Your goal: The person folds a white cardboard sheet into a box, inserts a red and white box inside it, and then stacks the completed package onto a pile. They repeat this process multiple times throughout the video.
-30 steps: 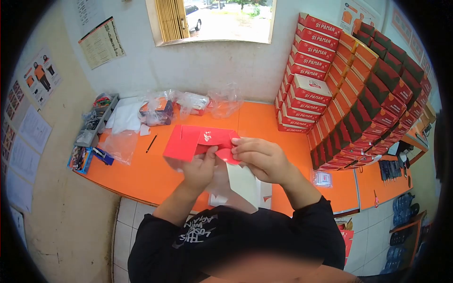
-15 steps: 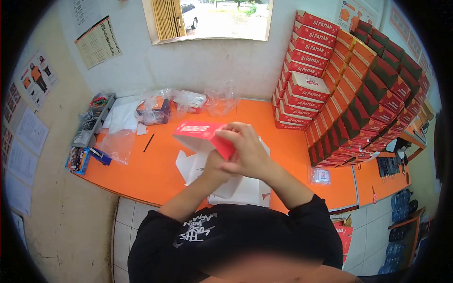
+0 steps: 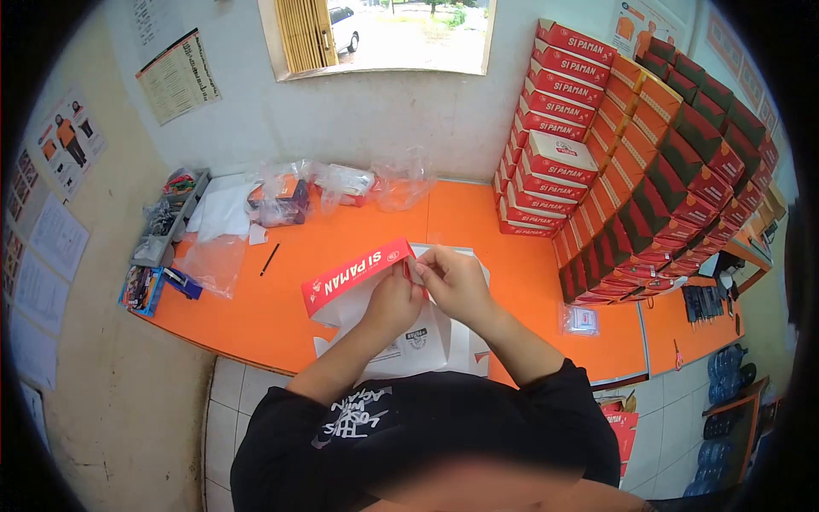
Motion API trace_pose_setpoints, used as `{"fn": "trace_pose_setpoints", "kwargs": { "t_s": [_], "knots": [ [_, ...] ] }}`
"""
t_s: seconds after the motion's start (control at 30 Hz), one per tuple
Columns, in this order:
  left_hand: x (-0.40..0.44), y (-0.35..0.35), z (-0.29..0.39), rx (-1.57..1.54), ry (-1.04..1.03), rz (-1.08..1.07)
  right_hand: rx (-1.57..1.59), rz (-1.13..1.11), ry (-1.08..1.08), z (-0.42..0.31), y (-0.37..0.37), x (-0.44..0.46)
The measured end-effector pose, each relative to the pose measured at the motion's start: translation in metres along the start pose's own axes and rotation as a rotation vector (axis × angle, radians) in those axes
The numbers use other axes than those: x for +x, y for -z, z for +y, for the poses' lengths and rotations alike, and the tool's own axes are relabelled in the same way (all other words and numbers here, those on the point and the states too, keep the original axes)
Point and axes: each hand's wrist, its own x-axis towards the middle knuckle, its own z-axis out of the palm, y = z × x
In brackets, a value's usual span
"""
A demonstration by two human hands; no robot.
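A partly folded red and white carton [image 3: 357, 275], with "SI PAMAN" lettering upside down on its red side, is held up over the orange table. My left hand [image 3: 395, 300] grips it from inside, close to its right end. At the corner, my right hand [image 3: 452, 280] pinches the red edge, its fingertips near those of my left hand. White cardboard [image 3: 461, 346] with printed marks lies beneath both hands, near the table's front edge.
Stacked red "SI PAMAN" boxes [image 3: 559, 111] and a wide stack of dark and red boxes [image 3: 682, 188] stand at the right. Plastic-wrapped packs [image 3: 345, 181], a grey tray [image 3: 162, 222], a black pen [image 3: 270, 259] and a blue stapler [image 3: 182, 284] lie at the back and left.
The carton has turned, so its lettered red side now faces up toward the camera. My right hand has shifted from over the carton to its right corner.
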Motion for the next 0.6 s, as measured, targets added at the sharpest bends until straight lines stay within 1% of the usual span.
{"fn": "trace_pose_setpoints", "kwargs": {
  "t_s": [0.07, 0.1, 0.17, 0.2, 0.27, 0.3, 0.37, 0.4, 0.47, 0.5, 0.53, 0.57, 0.6],
  "knots": [
    [0.004, 0.004, -0.002, 0.043, -0.004, -0.101, -0.336, -0.010, 0.190, 0.004, 0.001, 0.000],
    [0.005, 0.006, 0.000, 0.044, -0.006, -0.109, -0.335, -0.004, 0.185, 0.009, 0.002, 0.002],
    [0.010, 0.015, 0.014, 0.041, 0.016, -0.175, -0.406, 0.025, 0.301, 0.017, 0.004, 0.006],
    [0.014, 0.016, 0.013, 0.040, 0.016, -0.173, -0.407, 0.024, 0.303, 0.017, 0.006, 0.005],
    [0.021, 0.022, 0.008, 0.102, -0.027, -0.345, -0.360, 0.025, 0.293, 0.016, 0.010, 0.000],
    [0.025, 0.025, 0.007, 0.104, -0.022, -0.343, -0.356, 0.022, 0.295, 0.015, 0.011, -0.004],
    [0.030, 0.029, 0.004, -0.072, 0.037, -0.481, -0.234, -0.128, 0.327, 0.015, 0.015, -0.014],
    [0.027, 0.024, -0.003, -0.071, 0.038, -0.480, -0.233, -0.129, 0.329, 0.015, 0.018, -0.020],
    [0.017, 0.011, -0.013, -0.022, -0.135, -0.523, -0.133, -0.130, 0.212, 0.018, 0.025, -0.031],
    [0.013, 0.008, -0.018, 0.236, -0.135, -0.759, -0.132, -0.137, 0.207, 0.023, 0.030, -0.031],
    [0.006, 0.002, -0.024, 0.230, -0.126, -0.757, -0.235, -0.072, 0.311, 0.030, 0.036, -0.028],
    [-0.006, -0.010, -0.038, 0.513, -0.252, -0.906, -0.336, -0.006, 0.415, 0.038, 0.038, -0.024],
    [-0.021, -0.023, -0.054, 0.800, -0.379, -1.050, -0.331, -0.014, 0.411, 0.047, 0.038, -0.017]
  ]
}}
